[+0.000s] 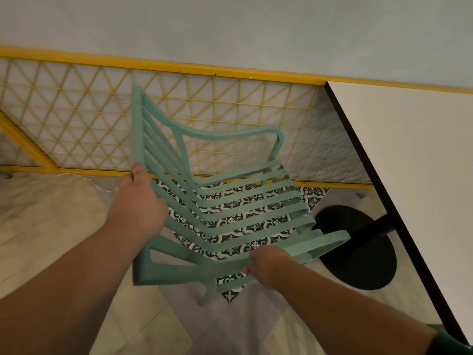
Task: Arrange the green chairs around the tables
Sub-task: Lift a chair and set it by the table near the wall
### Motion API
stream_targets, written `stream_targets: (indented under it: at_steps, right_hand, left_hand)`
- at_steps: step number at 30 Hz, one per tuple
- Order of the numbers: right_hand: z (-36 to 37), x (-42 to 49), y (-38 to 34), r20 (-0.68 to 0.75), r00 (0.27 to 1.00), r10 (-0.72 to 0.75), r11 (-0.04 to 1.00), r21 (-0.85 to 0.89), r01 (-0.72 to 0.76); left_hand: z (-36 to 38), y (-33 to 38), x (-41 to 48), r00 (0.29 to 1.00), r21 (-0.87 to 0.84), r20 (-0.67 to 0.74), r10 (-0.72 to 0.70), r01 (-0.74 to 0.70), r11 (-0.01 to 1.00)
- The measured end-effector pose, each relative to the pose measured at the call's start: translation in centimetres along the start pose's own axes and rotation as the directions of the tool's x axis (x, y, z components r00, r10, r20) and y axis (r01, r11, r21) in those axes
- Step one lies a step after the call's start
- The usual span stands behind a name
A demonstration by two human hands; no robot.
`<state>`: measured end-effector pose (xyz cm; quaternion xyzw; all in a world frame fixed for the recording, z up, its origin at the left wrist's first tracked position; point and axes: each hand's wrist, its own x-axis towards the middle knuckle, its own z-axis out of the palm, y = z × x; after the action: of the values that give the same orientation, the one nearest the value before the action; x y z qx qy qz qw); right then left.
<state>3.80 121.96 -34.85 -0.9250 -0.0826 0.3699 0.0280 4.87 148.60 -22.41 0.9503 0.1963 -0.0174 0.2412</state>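
A green slatted plastic chair [230, 208] with armrests is held off the floor in the middle of the view, its seat turned toward the table on the right. My left hand [138, 201] grips the top edge of its backrest. My right hand [268, 267] is closed around the near armrest. The white table [414, 175] with a black edge fills the right side, on a black post and round black base [358, 247]. The chair's front edge hangs close to that base.
A yellow metal lattice fence [76, 119] runs along the wall behind the chair. The floor is pale tile with a patterned black-and-white patch [230, 221] under the chair. A thin white cable [84, 179] lies by the fence at left.
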Motion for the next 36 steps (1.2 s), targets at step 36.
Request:
stream_targets:
  at_steps: [36]
  right_hand:
    - [-0.5, -0.4, -5.9, 0.004, 0.997, 0.077, 0.994, 0.073, -0.077]
  left_hand:
    - [-1.8, -2.0, 7.1, 0.987, 0.079, 0.035, 0.159, -0.162, 0.984]
